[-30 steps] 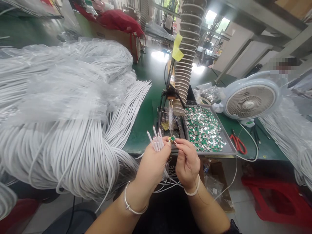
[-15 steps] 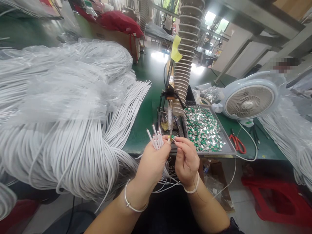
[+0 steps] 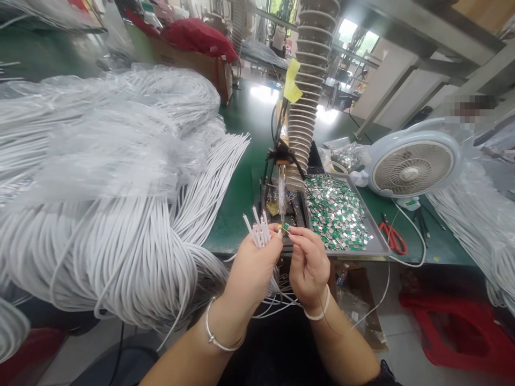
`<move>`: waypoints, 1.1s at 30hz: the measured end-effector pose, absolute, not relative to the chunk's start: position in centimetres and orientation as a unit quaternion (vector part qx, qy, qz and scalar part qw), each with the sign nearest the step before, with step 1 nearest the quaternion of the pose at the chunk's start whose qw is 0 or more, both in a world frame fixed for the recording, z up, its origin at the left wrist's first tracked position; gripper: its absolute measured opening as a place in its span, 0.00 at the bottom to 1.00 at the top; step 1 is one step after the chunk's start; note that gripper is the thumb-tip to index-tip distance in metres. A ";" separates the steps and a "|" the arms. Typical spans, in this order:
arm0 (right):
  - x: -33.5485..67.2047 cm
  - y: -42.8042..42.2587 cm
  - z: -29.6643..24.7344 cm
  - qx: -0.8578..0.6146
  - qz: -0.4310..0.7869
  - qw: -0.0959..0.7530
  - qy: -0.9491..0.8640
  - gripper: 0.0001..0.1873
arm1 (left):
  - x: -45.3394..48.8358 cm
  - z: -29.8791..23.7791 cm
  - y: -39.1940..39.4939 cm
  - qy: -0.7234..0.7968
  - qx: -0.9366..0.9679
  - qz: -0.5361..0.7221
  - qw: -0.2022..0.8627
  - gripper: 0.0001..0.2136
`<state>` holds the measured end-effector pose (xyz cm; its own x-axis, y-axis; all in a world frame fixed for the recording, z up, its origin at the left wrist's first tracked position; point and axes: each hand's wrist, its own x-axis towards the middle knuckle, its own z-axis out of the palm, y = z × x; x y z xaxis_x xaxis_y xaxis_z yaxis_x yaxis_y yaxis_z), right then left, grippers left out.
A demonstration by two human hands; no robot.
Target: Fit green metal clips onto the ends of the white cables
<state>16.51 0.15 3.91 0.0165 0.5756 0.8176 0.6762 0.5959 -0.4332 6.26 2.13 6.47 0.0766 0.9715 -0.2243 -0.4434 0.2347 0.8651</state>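
Observation:
My left hand (image 3: pixel 255 268) is closed around a bunch of white cables (image 3: pixel 259 230), their stripped ends pointing up with reddish tips. One cable end seems pinched between its thumb and forefinger. Close against it, my right hand (image 3: pixel 309 262) pinches a small green circuit board (image 3: pixel 286 227) at its fingertips. A thin wire, which looks like solder, shows at those fingertips and hangs past the right wrist. The soldering iron (image 3: pixel 282 187) is held tip down in a stand, its tip right at the board. Fingers partly hide the exact contact.
A metal tray (image 3: pixel 378 241) of green-and-silver connector boards stands at right, with red-handled pliers (image 3: pixel 393 236) and a fan (image 3: pixel 412 166) beyond. Heaped white cables (image 3: pixel 140 257) in plastic fill the left. A ribbed exhaust hose (image 3: pixel 308 91) rises behind the iron. A red stool (image 3: pixel 462 332) is below right.
Both hands keep nearly the same pose at the iron tip. The green board appears turned slightly and shows more of its face; the whole view shifts a little.

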 end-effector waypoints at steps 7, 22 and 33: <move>16.5 0.0 3.5 -0.446 -0.034 0.557 -0.700 0.13 | 6.1 5.8 2.0 0.418 0.317 0.523 0.672 0.04; 16.8 -0.1 3.0 -0.506 0.040 0.520 -0.687 0.08 | 4.5 4.3 1.7 0.407 0.453 0.476 0.634 0.05; 16.6 0.0 3.1 -0.445 0.042 0.548 -0.707 0.13 | 4.2 4.5 1.9 0.394 0.471 0.456 0.644 0.05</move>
